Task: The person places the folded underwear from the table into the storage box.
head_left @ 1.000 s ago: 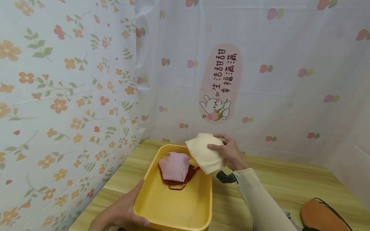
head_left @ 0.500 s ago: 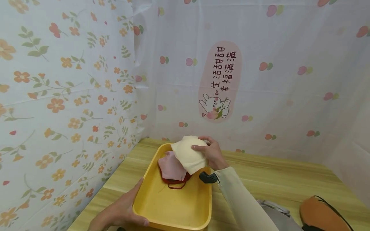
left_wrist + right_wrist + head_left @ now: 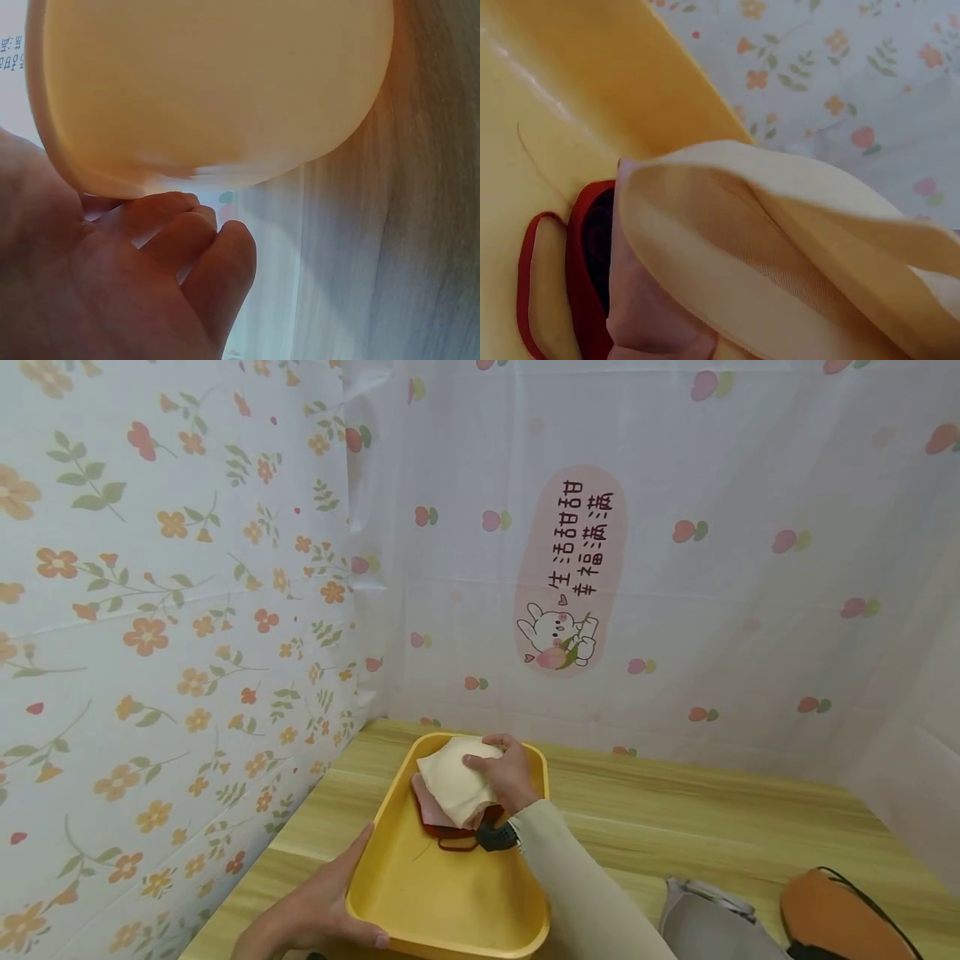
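My right hand (image 3: 510, 772) pinches a folded cream bra (image 3: 453, 772), thumb on top of its cup, inside the far end of a yellow plastic bin (image 3: 450, 902). Under it lies a folded pink bra (image 3: 427, 806), partly covered. Beneath that shows a red bra (image 3: 577, 270) with a dark inner side, its thin strap looping onto the bin floor. In the right wrist view the cream bra (image 3: 795, 262) overlaps the pink one; the right fingers are hidden there. My left hand (image 3: 318, 897) holds the bin's near left corner, its fingers (image 3: 225, 262) curled against the outer wall.
On the wooden table (image 3: 630, 810), to the right, lie a grey bra (image 3: 712, 922) and an orange bra cup (image 3: 840, 914) with black straps. Patterned curtains (image 3: 750, 610) close off the back and left side. A dark wrist device (image 3: 497, 837) sits at my right cuff.
My right hand has carried the cream bra leftward from over the bin's right rim, then lowered it onto the pink one. The left hand stays at the bin's corner.
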`<state>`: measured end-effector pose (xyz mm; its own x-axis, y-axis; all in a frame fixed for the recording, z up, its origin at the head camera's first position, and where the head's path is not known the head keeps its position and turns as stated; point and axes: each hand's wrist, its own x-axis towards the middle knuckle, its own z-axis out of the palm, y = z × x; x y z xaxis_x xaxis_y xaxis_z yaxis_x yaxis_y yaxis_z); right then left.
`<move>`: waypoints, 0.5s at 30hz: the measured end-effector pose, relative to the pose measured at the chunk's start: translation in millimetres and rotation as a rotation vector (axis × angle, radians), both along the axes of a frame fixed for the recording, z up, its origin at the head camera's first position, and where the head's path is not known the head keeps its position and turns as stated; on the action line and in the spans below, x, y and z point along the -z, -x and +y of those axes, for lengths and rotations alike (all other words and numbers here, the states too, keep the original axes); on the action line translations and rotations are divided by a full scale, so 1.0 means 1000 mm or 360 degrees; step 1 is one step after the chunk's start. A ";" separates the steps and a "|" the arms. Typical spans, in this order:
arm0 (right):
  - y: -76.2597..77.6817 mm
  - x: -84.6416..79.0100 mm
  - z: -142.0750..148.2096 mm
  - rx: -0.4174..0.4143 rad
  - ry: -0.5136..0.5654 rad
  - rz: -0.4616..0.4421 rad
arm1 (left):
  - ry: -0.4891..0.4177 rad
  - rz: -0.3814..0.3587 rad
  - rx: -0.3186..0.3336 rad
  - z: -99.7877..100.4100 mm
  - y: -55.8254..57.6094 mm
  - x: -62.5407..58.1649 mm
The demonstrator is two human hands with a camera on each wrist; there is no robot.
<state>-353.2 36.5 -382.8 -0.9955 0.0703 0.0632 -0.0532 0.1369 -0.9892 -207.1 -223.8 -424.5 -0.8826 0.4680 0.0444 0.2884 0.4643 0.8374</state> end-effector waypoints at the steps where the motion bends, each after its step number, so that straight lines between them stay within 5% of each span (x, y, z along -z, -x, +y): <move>1: 0.000 0.002 -0.002 0.0013 -0.0041 0.0009 | -0.0022 -0.0004 0.0011 0.000 0.000 0.001; 7: 0.004 0.017 -0.005 0.0032 -0.0360 0.0130 | -0.0028 0.0020 0.0012 0.001 0.000 0.003; 15: 0.006 0.027 -0.005 -0.0103 -0.0696 0.0299 | 0.0048 -0.0006 -0.0026 0.001 0.002 0.001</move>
<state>-359.2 31.5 -409.8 -0.9654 -0.0648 0.2526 -0.2479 0.5286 -0.8119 -208.6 -223.0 -425.3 -0.8902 0.4547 0.0271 0.2774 0.4941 0.8240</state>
